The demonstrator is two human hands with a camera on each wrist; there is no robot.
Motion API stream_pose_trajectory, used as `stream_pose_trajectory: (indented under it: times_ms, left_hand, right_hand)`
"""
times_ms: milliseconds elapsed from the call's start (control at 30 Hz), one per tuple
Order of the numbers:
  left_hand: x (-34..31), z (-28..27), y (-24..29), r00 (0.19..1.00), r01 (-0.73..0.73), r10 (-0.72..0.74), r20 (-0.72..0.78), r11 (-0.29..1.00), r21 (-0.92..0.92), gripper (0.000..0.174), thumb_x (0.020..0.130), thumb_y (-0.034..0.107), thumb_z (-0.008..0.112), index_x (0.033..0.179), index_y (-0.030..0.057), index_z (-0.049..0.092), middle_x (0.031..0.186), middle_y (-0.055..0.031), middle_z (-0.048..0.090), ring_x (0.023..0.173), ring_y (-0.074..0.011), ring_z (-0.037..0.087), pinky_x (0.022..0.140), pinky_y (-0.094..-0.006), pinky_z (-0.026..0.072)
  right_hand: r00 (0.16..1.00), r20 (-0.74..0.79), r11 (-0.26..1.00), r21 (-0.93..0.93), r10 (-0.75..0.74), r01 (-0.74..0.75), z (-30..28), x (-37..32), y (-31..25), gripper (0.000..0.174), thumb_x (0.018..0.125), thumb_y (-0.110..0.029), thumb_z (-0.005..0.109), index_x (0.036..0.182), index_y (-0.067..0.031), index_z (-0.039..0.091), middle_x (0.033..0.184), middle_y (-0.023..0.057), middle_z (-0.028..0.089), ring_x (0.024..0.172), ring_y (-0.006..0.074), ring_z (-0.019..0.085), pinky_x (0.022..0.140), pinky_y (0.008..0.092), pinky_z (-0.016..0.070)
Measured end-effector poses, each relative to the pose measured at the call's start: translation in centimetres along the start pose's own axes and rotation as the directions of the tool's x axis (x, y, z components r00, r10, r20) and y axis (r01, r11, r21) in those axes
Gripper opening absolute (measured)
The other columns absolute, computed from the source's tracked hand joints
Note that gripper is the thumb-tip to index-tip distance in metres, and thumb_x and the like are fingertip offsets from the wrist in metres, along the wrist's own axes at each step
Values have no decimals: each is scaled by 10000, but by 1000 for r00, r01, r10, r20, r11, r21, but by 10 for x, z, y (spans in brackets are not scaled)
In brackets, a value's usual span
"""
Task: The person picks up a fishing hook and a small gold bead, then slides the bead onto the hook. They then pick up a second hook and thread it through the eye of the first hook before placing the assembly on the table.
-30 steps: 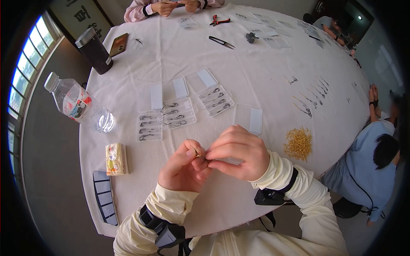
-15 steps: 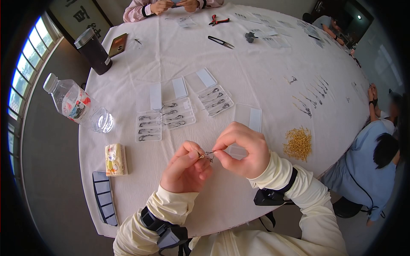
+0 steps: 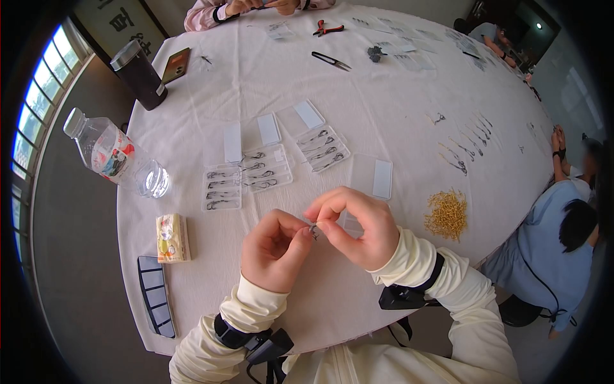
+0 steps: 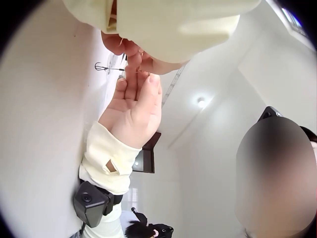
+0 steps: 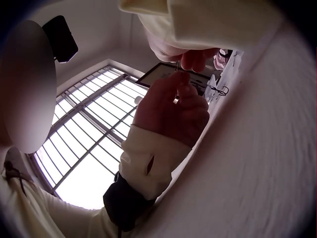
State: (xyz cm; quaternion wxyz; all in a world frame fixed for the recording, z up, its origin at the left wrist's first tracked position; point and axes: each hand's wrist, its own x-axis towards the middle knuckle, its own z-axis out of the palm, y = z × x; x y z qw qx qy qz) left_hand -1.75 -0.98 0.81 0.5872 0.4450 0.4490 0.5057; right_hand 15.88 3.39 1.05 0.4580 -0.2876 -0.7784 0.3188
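My left hand and right hand meet fingertip to fingertip above the near tablecloth, thumbs and fingers pinching a small dark treble hook. Its points hang just below the fingertips in the head view. In the left wrist view, the treble hook stands out beside the right hand, while a thin gold-coloured piece shows at the left fingers. The right wrist view has the treble hook beyond the left hand. The fingers hide most of the join.
A pile of gold-coloured pieces lies right of my hands, with assembled hooks beyond. Clear boxes of dark hooks stand ahead. At left are a bottle, tissue pack and tumbler. Pliers lie at the far side.
The right fingers first draw slightly away from the left, then come back to them. My left thumb and fingers have turned inward over the hook, covering the gold-coloured piece seen earlier.
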Motion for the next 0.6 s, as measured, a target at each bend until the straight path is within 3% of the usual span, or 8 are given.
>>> stream_pose_trajectory:
  times_ms: [67, 167, 400, 500, 600]
  left_hand:
    - [0, 0, 2, 1000, -29, 30, -9, 990, 141, 50, 899, 24, 627, 884, 3, 584, 779, 9, 603, 697, -28, 531, 613, -183, 430]
    - [1, 1, -3, 994, -102, 106, -20, 984, 149, 49, 882, 16, 637, 866, 4, 592, 762, 13, 602, 686, -29, 532, 600, -184, 434]
    - [-3, 1, -2, 986, -146, 161, -34, 950, 276, 44, 843, -2, 648, 843, 1, 603, 747, -9, 610, 641, -50, 544, 580, -207, 452]
    - [-3, 0, -3, 986, -158, 164, 17, 916, 369, 46, 868, -20, 622, 892, -2, 586, 805, -12, 599, 728, -62, 548, 659, -208, 445]
    - [-1, 1, -6, 957, -256, 288, -24, 884, 392, 42, 833, 11, 665, 850, 14, 626, 773, -41, 640, 610, -111, 565, 590, -237, 474]
  right_hand:
    - [996, -53, 998, 7, 70, -69, 2, -2, 0, 109, 827, 2, 659, 881, -37, 572, 863, 52, 664, 706, 161, 618, 636, 270, 497]
    - [994, -72, 996, -12, 88, -89, 3, -2, -1, 115, 818, -10, 674, 870, -34, 575, 798, 39, 653, 669, 157, 611, 623, 273, 495]
    - [991, -111, 996, -39, 77, -81, 6, -7, -5, 143, 793, -3, 689, 863, -35, 569, 791, 41, 643, 668, 168, 608, 610, 277, 491]
    - [992, -111, 992, -103, 59, -71, 5, -7, -5, 155, 784, 0, 695, 861, -40, 567, 818, 54, 650, 713, 189, 638, 635, 283, 510]
    - [993, -122, 995, -101, -2, -10, 6, -4, -4, 154, 786, -5, 695, 865, -47, 569, 877, 79, 667, 795, 221, 671, 685, 292, 537]
